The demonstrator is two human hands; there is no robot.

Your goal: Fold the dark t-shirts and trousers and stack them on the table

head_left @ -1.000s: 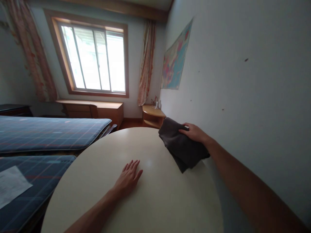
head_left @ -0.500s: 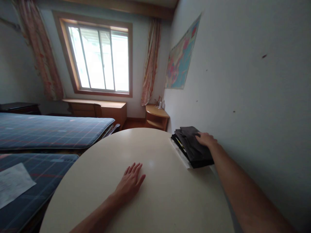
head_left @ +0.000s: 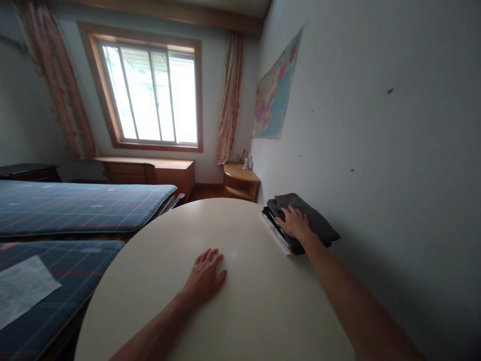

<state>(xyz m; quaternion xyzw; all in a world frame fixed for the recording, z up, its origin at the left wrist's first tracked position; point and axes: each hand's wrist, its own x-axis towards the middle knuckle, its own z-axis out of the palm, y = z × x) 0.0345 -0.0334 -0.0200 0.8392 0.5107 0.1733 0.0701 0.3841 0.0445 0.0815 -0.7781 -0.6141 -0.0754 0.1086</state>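
My left hand (head_left: 206, 276) lies palm down on the white round table (head_left: 180, 225), its fingers loosely spread and nothing in them. At the table's right edge, by the wall, sits a stack with dark grey folded fabric (head_left: 317, 215) on top. Black layers, a bit of yellow and a white, plastic-looking bottom layer (head_left: 276, 235) show along its left side. My right hand (head_left: 295, 220) rests on the stack's left part, fingers apart over the dark fabric. What its thumb and fingertips touch underneath is hard to make out.
Two plaid mattresses (head_left: 86, 203) lie to the left, the nearer one with a paper sheet (head_left: 26, 286) on it. The wall (head_left: 394, 175) borders the right side. Beyond the table are a corner shelf (head_left: 240, 173) and a desk (head_left: 175, 173) beneath the window.
My right hand has moved left across the stack, from its right part to its left. The top grey fabric now spreads further right. My left hand stays nearly in place.
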